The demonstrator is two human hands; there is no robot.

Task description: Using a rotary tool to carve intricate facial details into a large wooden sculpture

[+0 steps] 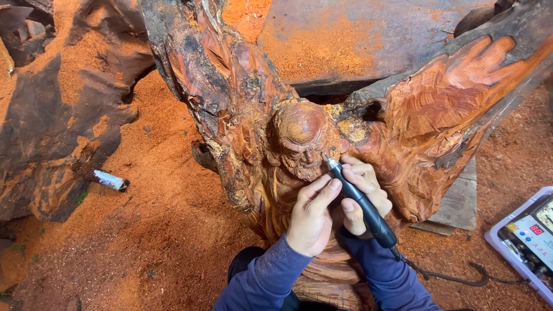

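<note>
1. Our right hand has its fingers wrapped around a black rotary tool, gripped like a pen, tip pointing toward 11 o'clock.
2. The tip touches the bearded face of the reddish wooden carving, at the cheek.
3. Our left hand rests on the carving's chest at 7 o'clock of the tool, fingers nearly closed, thumb braced against the tool's barrel; it holds nothing.
4. The tool's cable trails toward 4 o'clock across the sawdust-covered floor.
5. A white control box lies at 3 o'clock.
6. A small silvery cylinder lies at 9 o'clock, well apart.
</note>
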